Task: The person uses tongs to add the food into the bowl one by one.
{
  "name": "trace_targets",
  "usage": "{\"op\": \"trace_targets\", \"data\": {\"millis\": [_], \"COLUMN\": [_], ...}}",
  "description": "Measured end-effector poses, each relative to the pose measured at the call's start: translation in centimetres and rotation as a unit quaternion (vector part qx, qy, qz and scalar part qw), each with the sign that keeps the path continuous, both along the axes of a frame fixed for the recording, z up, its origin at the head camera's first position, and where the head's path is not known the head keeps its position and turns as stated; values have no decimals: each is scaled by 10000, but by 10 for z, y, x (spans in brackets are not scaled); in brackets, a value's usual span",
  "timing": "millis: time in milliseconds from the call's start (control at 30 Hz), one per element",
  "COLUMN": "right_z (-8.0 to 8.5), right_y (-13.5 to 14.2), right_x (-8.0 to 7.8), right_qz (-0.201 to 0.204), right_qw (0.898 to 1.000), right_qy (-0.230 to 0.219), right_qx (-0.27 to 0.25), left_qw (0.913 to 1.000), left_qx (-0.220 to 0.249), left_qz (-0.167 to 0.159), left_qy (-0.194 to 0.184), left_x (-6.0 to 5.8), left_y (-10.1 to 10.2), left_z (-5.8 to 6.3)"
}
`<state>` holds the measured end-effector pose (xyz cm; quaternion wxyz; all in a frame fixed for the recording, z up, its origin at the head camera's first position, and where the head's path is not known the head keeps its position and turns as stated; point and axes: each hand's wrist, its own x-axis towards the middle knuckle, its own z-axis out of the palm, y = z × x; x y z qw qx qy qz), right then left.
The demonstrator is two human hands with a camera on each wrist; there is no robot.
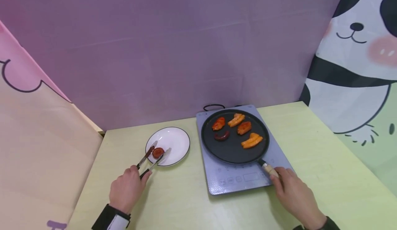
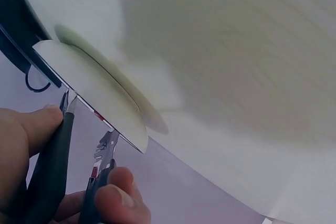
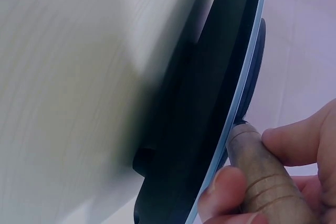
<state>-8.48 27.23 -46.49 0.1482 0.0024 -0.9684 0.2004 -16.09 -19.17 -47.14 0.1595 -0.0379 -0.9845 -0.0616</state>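
My left hand [image 1: 128, 188] holds a pair of tongs [image 2: 55, 166] with dark grips and metal ends. Their spread tips reach over a white plate [image 1: 176, 140] with a dark rim, one on each side of a round reddish-brown piece of food [image 1: 158, 153]; whether they touch it I cannot tell. On the right, my right hand [image 1: 296, 195] grips the wooden handle [image 3: 268, 182] of a flat black frying pan [image 1: 227, 154]. In the pan lie a dark curved sausage [image 1: 222, 136], two reddish-brown chicken wings [image 1: 244, 128] and two orange, strip-like pieces [image 1: 252, 141].
The pan sits on a grey induction cooktop [image 1: 229, 185], with a black cord [image 1: 214, 105] looped behind it. A purple cloth backdrop [image 1: 186, 58] rises at the back of the pale wooden table [image 1: 173, 202]. A panda-printed sheet [image 1: 347, 71] hangs at the right.
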Motion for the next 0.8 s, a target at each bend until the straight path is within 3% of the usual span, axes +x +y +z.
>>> {"op": "trace_targets", "data": {"millis": [233, 367, 800], "right_z": [1, 1, 1], "right_y": [0, 0, 0], "right_x": [0, 0, 1], "right_qz": [16, 7, -1], "right_qw": [10000, 10000, 10000], "right_qy": [12, -8, -11], "right_qx": [-6, -6, -24], "left_qw": [9999, 9999, 9984], "left_qx": [9, 18, -149], "left_qz": [13, 49, -31], "left_qy": [-134, -113, -549], "left_x": [-1, 1, 0], "left_y": [5, 5, 11], "left_z": [-1, 3, 15]}}
